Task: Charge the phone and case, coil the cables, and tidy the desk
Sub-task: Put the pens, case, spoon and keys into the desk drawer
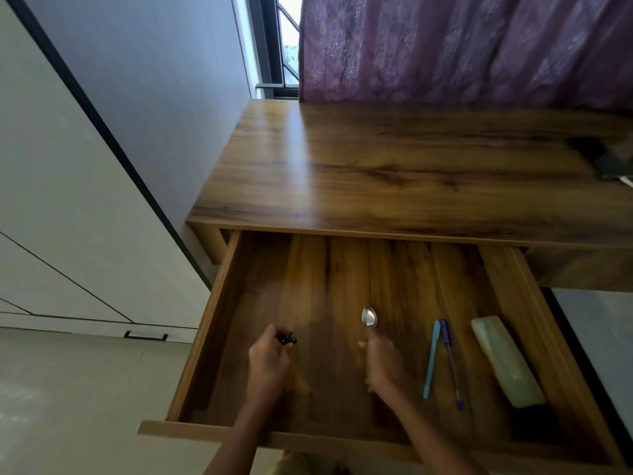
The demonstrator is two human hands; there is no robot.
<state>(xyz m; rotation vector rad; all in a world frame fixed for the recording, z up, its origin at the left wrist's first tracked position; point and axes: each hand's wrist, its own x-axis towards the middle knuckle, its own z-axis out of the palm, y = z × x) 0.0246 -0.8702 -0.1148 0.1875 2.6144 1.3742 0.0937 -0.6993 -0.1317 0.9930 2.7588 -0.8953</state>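
Both hands are down in the open drawer (pixel 219 323), left hand (pixel 265 358) pinching a small dark item (pixel 287 338), perhaps a clip, right hand (pixel 380 358) gripping a spoon (pixel 369 317), apparently stowing clutter, while the phone (pixel 608 159) sits on the desk (pixel 376 166).
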